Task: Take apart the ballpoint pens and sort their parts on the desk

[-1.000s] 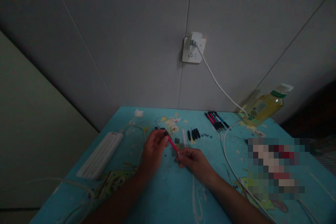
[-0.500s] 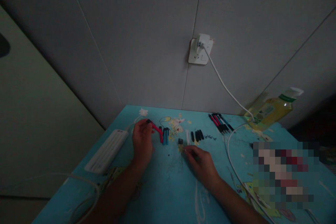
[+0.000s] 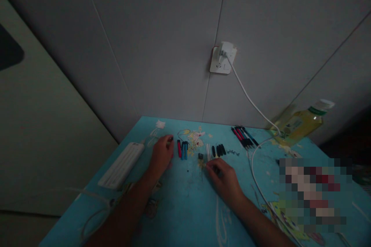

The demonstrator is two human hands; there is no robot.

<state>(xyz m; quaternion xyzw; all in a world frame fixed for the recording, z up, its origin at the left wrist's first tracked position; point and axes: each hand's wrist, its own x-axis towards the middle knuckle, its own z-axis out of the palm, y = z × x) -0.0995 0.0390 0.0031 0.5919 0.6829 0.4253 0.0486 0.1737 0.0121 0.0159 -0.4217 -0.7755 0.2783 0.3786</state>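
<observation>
Desk (image 3: 185, 216): blue printed cover; clock directions below take twelve as toward the wall.
Right hand (image 3: 223, 179): low over the desk, thumb and forefinger tips close together; whether its grip pinches something small I cannot tell.
White power strip (image 3: 122, 165): lying lengthwise, between eight and nine o'clock from the left hand (image 3: 162, 152).
Left grip: pinching a dark-ended piece (image 3: 171, 138), its tip showing past the fingertips, the rest mostly hidden by the hand.
Black bits (image 3: 200, 156): small, together, at eleven o'clock from the right fingertips.
Barrels: a red barrel (image 3: 179, 149) and blue barrels (image 3: 184, 150) side by side, at three o'clock from the left hand.
White sticks (image 3: 208, 151): upright to the wall, at twelve from the right fingertips.
Black sleeves (image 3: 219, 150): one o'clock from those fingertips.
Springs (image 3: 232, 152): two o'clock, beyond the sleeves.
Pens (image 3: 245, 137): red, blue and black, bundled slantwise at two, farther back.
Bottle (image 3: 303, 125): yellow liquid, tilted in view, past the pens, between two and three.
Wall socket (image 3: 222, 67): above, at twelve; white charger plugged in, white cable (image 3: 246, 94) trailing down.
</observation>
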